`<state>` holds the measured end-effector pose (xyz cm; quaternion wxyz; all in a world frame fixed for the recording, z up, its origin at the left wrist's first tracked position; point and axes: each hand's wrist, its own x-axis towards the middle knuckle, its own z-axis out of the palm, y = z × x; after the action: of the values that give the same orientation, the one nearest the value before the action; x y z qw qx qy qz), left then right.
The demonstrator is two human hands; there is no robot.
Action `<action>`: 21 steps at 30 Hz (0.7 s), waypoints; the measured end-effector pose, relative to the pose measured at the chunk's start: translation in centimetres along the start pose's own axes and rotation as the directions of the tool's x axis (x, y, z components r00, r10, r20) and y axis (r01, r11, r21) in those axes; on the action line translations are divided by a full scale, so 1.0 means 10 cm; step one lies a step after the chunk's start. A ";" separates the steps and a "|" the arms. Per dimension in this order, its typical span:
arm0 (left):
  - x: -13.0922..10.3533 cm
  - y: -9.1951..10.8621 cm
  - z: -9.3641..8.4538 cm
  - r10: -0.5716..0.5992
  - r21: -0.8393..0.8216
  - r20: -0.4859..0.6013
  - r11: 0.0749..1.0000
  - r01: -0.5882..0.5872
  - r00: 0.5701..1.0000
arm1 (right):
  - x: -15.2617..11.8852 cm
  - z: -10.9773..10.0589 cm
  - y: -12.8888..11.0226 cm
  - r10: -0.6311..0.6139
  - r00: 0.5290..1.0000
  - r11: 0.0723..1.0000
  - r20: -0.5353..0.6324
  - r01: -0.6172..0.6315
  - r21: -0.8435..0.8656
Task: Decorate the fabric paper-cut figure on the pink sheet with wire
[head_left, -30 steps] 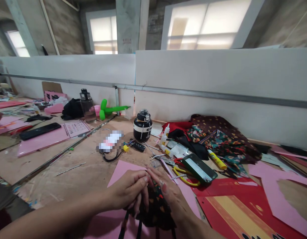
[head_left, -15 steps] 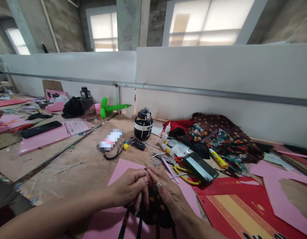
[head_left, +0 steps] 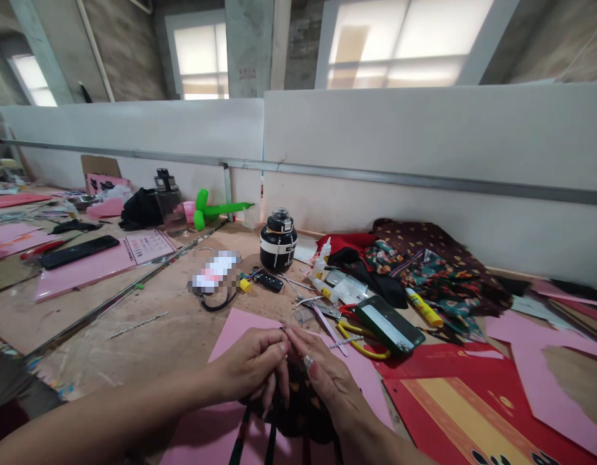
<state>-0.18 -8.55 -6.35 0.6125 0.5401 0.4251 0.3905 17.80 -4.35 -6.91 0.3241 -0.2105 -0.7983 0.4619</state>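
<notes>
Two hands, three windows

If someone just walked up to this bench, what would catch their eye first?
Probably the bright green balloon lying near the white partition, left of the round black bottle. Next, the heap of patterned cloth at the right, against that partition. Nearest the viewer, both hands, left and right, meet over dark cloth above a pink sheet.
</notes>
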 end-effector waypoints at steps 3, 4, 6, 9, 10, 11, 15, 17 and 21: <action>0.00 0.01 0.00 0.004 -0.008 -0.009 1.000 -0.004 1.000 | 0.00 0.00 -0.03 0.018 1.000 1.000 -0.003 -0.018 0.018; -0.01 0.01 0.00 0.009 -0.007 -0.011 1.000 -0.009 1.000 | -0.01 0.00 -0.04 0.032 0.999 0.999 -0.006 -0.031 0.031; -0.01 0.01 0.01 0.017 0.001 -0.017 1.000 -0.017 1.000 | -0.02 0.01 -0.05 0.069 0.998 0.996 -0.012 -0.069 0.056; -0.01 0.01 0.02 0.021 0.012 -0.025 1.000 -0.020 0.999 | -0.05 0.05 -0.05 0.104 0.994 0.994 -0.037 -0.102 0.040; -0.01 0.01 0.02 0.022 0.016 -0.027 1.000 -0.022 0.999 | -0.06 0.06 -0.04 0.103 0.994 0.995 -0.043 -0.102 0.020; -0.01 0.01 0.02 0.023 0.018 -0.029 1.000 -0.023 0.999 | -0.07 0.07 -0.04 0.099 0.994 0.995 -0.047 -0.099 -0.001; -0.01 0.01 0.02 0.025 0.013 -0.026 1.000 -0.025 0.999 | -0.07 0.10 0.00 0.088 0.995 0.995 -0.041 -0.090 -0.045; -0.01 0.01 0.02 0.027 0.006 -0.025 1.000 -0.027 0.999 | -0.07 0.11 0.02 0.103 0.994 0.994 -0.041 -0.105 -0.034; 0.00 0.00 0.02 0.024 -0.008 -0.033 1.000 -0.024 0.999 | -0.07 0.12 0.01 0.149 0.988 0.989 -0.043 -0.148 0.023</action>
<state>0.00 -8.59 -6.31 0.6030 0.5360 0.4269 0.4085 17.48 -5.45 -7.68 0.3086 -0.2764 -0.7685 0.4877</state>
